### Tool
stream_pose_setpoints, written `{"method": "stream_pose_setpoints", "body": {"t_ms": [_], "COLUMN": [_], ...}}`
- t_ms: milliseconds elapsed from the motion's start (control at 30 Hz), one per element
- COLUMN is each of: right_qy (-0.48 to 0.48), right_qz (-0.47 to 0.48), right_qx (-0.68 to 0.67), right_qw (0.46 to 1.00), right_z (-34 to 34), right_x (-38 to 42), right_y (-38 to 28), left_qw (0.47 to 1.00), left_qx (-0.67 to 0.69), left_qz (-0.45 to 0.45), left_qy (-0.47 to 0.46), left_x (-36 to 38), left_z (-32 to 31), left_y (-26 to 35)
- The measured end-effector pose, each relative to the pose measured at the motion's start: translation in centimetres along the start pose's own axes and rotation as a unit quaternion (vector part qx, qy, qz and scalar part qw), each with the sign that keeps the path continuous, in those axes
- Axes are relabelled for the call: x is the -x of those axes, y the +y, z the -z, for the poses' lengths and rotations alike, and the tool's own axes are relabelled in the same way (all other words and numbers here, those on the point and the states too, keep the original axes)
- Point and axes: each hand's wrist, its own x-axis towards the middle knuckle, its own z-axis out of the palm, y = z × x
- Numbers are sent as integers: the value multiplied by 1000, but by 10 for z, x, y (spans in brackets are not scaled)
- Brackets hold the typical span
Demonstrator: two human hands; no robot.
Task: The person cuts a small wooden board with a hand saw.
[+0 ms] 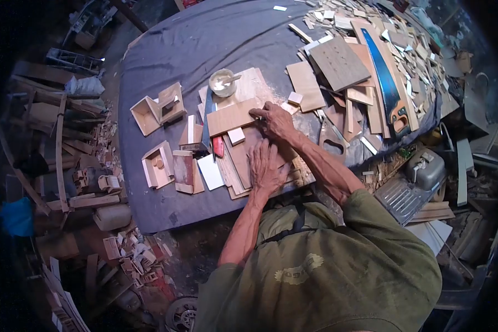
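Note:
My right hand (275, 123) has its fingers curled on the right end of a light wooden board (232, 116). My left hand (266, 166) lies palm down, fingers stretched, on a brown wood panel (239, 160) atop a stack of thin boards. Between the light board and the left hand sits a small pale wood block (236, 136). Left of it, a red-handled tool (218, 147) is partly covered by wood. Behind the board stands a tub of whitish paste (222, 83) with a stick in it.
Small open wooden boxes (158, 166) stand at the left of the cloth-covered table (166, 61). A blue handsaw (383, 77) lies on wood pieces at the right, near another saw handle (333, 145). Scraps are heaped behind it, and a metal sink (404, 193) lies beyond the table's right edge.

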Motion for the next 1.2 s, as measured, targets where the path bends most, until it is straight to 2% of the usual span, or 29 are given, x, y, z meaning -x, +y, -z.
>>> {"method": "stream_pose_setpoints", "body": {"t_ms": [200,400,500,567,600,700,767,867,967,1000,1100,1133,1200], "right_qy": [69,99,114,194,182,181,186,194,131,155,120,81,82], "right_qz": [37,29,-20,-63,-150,-272,-307,-351,-378,-390,-419,-429,-359], "right_qx": [-41,-71,-107,-182,-223,-242,-277,-336,-370,-421,-424,-448,-407], "right_qw": [996,992,987,962,946,914,891,852,838,804,794,780,836], "right_z": [0,53,80,87,89,91,68,49,31,15,-3,3,-2], "right_x": [-7,5,32,52,62,66,55,26,1,-6,-25,-29,-31], "right_y": [19,12,17,16,17,21,46,43,42,44,48,43,47], "left_qw": [1000,1000,1000,1000,1000,1000,1000,1000,1000,1000,1000,1000,1000], "left_qx": [1,-4,2,1,1,14,17,15,20,22,18,20,24], "left_qz": [1,1,-1,-4,-6,-6,-9,-8,-3,-1,7,8,8], "left_qy": [4,5,3,5,6,17,15,13,15,16,16,16,12], "left_x": [-5,-7,-8,-9,-9,-10,-9,-10,-10,-9,-8,-8,-8], "left_z": [6,10,11,13,13,13,13,14,12,12,11,12,13], "left_y": [5,9,8,8,7,8,8,9,9,9,9,9,9]}}
